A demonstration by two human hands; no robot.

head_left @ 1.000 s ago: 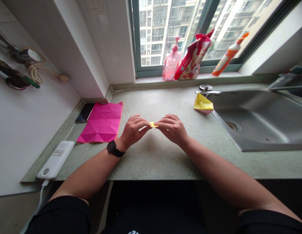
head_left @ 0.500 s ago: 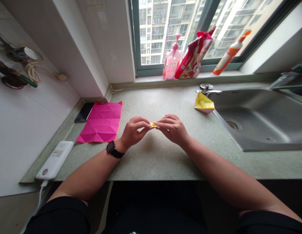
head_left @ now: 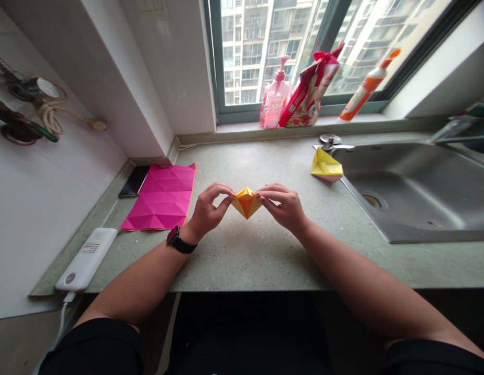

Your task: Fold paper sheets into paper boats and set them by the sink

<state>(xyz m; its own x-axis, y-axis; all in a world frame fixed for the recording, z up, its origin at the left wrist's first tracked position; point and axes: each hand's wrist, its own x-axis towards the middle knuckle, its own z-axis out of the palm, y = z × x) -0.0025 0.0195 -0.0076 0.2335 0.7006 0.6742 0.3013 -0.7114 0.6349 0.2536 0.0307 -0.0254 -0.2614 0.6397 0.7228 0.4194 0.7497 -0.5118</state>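
Observation:
My left hand (head_left: 207, 212) and my right hand (head_left: 283, 207) hold a folded yellow-orange origami piece (head_left: 246, 203) between them, pinching its two side corners with fingertips and thumbs. The paper is spread into a diamond-shaped, cup-like form with its point downward. Its inner folds show at the top edge. A black smartwatch (head_left: 181, 240) sits on my left wrist. To the left of my left hand lies a creased magenta origami sheet (head_left: 161, 198), flat on the counter and not touched.
A yellow-and-pink folded paper piece (head_left: 325, 165) rests beside the steel sink (head_left: 417, 192). A phone (head_left: 134, 180) and a white power bank (head_left: 86, 259) lie at the left. A soap dispenser (head_left: 275, 99), a printed bag (head_left: 310, 88) and an orange-capped bottle (head_left: 367, 86) stand on the windowsill.
The yellow paper has opened from a small pinched fold into a wider diamond shape. My hands have moved slightly apart, still holding its sides.

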